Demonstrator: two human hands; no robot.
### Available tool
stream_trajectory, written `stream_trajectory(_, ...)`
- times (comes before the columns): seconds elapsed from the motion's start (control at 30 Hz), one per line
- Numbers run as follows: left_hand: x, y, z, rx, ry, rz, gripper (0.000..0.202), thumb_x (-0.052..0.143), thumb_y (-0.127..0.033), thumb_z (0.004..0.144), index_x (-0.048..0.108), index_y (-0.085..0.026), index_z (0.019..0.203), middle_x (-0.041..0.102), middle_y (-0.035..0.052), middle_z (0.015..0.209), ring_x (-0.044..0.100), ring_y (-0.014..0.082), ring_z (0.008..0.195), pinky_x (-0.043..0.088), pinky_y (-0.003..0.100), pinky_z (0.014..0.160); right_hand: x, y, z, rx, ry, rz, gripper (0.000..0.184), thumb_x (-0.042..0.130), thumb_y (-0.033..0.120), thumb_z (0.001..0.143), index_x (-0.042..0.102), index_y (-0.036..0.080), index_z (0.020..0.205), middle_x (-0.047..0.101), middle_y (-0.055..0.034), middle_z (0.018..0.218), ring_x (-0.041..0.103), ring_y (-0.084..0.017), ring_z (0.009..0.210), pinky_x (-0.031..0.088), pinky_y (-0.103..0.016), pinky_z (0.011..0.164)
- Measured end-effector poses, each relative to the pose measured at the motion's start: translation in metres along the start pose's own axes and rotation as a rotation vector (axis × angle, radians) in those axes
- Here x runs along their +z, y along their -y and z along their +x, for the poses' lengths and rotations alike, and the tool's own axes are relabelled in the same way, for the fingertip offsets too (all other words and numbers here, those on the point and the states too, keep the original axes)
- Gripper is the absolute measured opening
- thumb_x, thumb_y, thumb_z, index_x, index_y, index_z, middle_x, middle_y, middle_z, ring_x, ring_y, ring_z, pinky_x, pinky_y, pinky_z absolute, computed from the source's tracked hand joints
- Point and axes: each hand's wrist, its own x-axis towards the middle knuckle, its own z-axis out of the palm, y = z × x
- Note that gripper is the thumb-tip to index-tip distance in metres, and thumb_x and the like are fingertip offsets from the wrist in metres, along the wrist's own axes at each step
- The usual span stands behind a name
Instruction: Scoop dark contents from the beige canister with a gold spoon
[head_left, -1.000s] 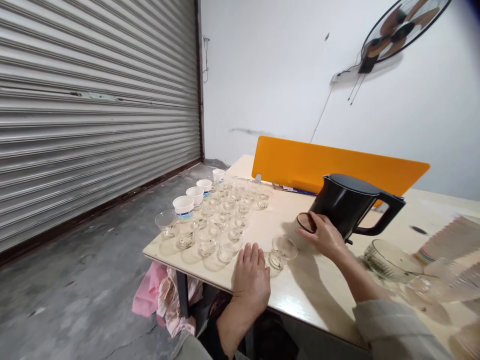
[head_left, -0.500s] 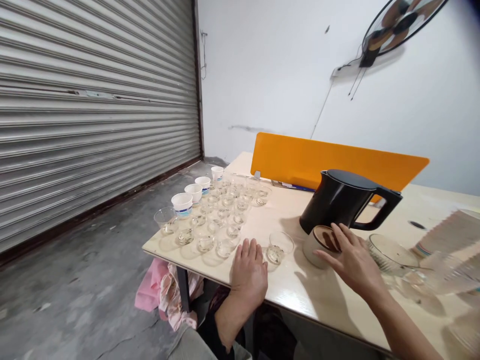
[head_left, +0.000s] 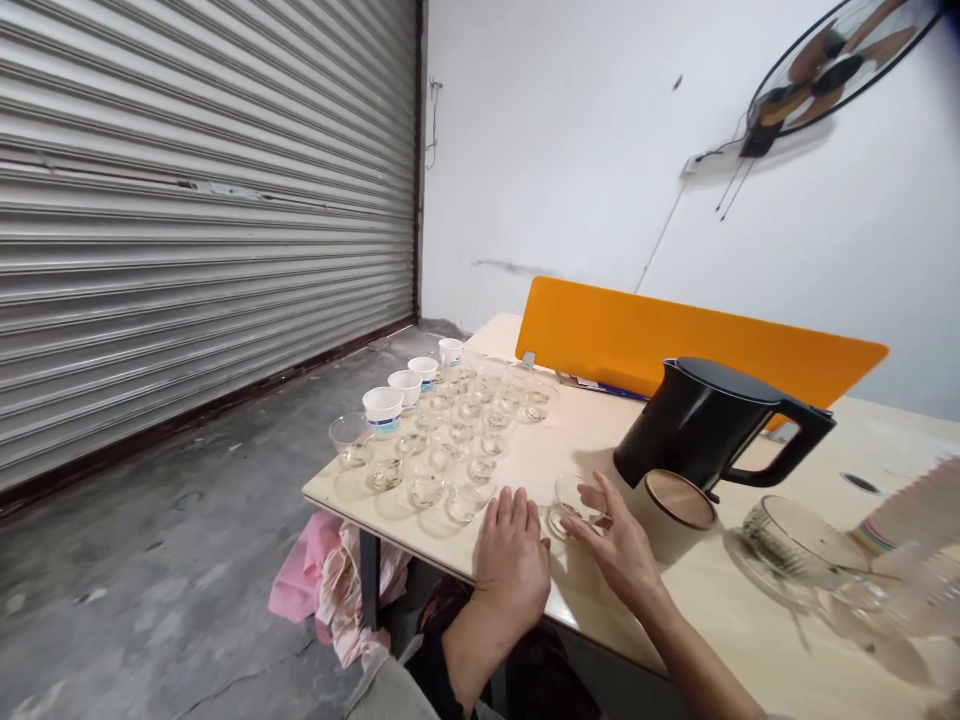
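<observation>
My left hand (head_left: 514, 550) lies flat at the table's front edge, palm down, holding nothing. My right hand (head_left: 616, 545) reaches around the right side of a clear plastic cup (head_left: 568, 490), thumb in front and fingers apart behind. Whether its fingertips touch the cup is hard to tell. A few dark bits lie in the bottom of that cup. Just right of this hand stands a pale canister (head_left: 664, 530) with a round wooden lid (head_left: 681, 498) on it. Left of my hands, several clear cups (head_left: 426, 488) stand in rows, with dark bits in the nearer ones.
Several white paper cups (head_left: 383, 404) line the table's left side. Behind the canister is a black kettle (head_left: 694, 420), backed by an orange divider (head_left: 645, 325). A glass bowl (head_left: 799, 535) sits on the right near stacked clear cups (head_left: 919, 590). Pink cloth (head_left: 311, 570) hangs below.
My right hand has left the canister's lid and moved left to the single clear cup. My left hand stays flat on the table edge. The view has shifted slightly.
</observation>
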Motion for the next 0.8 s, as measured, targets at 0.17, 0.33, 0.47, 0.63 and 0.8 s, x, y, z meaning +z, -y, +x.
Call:
stream_trajectory(0.17,0.002,0.000,0.000,-0.001,-0.032,-0.025,0.054,0.052,-0.038,0.101,0.054,-0.011,0.148,0.046,0.0159,0.159,0.036,0.0335,0.152,0.030,0.051,0.126,-0.002,0.010,0.030,-0.047,-0.060,-0.018,0.081,0.077,0.061,0.075,0.055,0.021,0.141,0.071,-0.0172,0.129,0.068,-0.036,0.118,0.058,-0.048,0.092)
stream_trajectory(0.33,-0.001,-0.001,0.001,0.004,-0.034,-0.042,0.054,0.051,-0.038,0.102,0.054,-0.011,0.148,0.047,0.0161,0.159,0.037,0.0365,0.151,0.031,0.053,0.124,0.017,0.005,0.101,-0.034,-0.120,-0.009,0.095,0.076,0.062,0.070,0.047,0.015,0.148,0.064,-0.0230,0.137,0.064,-0.036,0.124,0.054,-0.051,0.099)
stream_trajectory(0.47,0.002,-0.001,0.000,0.002,-0.025,-0.057,0.055,0.051,-0.041,0.102,0.054,-0.011,0.148,0.045,0.0160,0.161,0.034,0.0363,0.153,0.030,0.053,0.125,0.041,-0.008,0.150,0.019,-0.165,-0.004,0.100,0.073,0.069,0.068,0.047,0.017,0.149,0.060,-0.0223,0.141,0.066,-0.036,0.118,0.056,-0.051,0.093)
stream_trajectory(0.63,0.009,-0.001,0.000,0.004,-0.038,-0.064,0.060,0.051,-0.047,0.101,0.053,-0.012,0.149,0.043,0.0171,0.162,0.033,0.0376,0.153,0.031,0.056,0.124,0.058,-0.017,0.176,0.026,-0.161,-0.060,0.098,0.071,0.071,0.068,0.049,0.016,0.146,0.060,-0.0207,0.139,0.065,-0.035,0.118,0.054,-0.049,0.095)
stream_trajectory(0.8,0.009,-0.001,0.001,0.000,-0.039,-0.094,0.062,0.051,-0.050,0.101,0.053,-0.012,0.149,0.043,0.0177,0.161,0.034,0.0387,0.153,0.031,0.057,0.124,0.066,-0.018,0.182,0.011,-0.144,-0.105,0.090,0.071,0.064,0.070,0.052,0.015,0.142,0.062,-0.0197,0.133,0.064,-0.034,0.116,0.052,-0.048,0.099)
